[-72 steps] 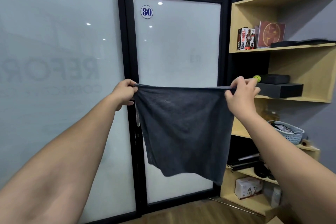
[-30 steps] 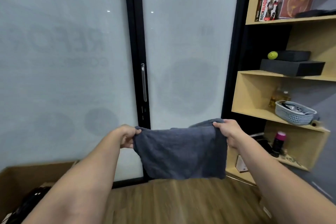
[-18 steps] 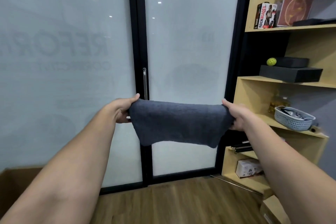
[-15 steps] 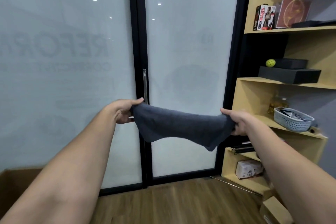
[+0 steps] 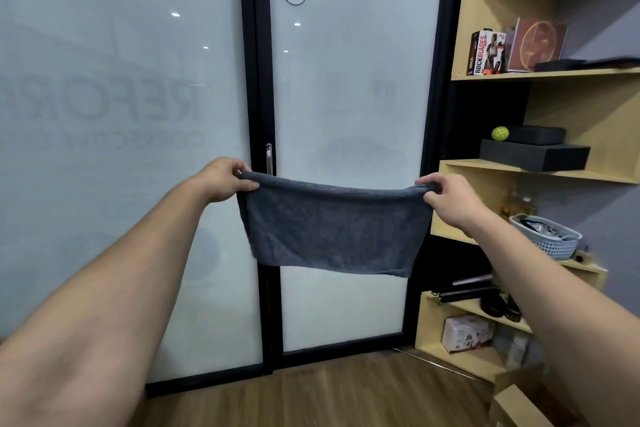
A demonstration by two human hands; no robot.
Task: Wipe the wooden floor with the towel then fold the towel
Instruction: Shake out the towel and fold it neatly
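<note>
frosted glass door (image 5: 349, 107) | wooden shelves (image 5: 540, 74) | white basket (image 5: 550, 241) | yellow ball (image 5: 500, 133)

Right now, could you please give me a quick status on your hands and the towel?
Left hand and right hand: each in a pinch grip on a top corner. Towel hanging doubled, clear of the floor. Nothing in the way.

Dark grey towel (image 5: 332, 232), folded double, hanging above wooden floor (image 5: 329, 395)

One towel (image 5: 332, 232), two hands (image 5: 225, 180) (image 5: 450, 201), one basket (image 5: 550, 241), one yellow ball (image 5: 500, 133).
</note>
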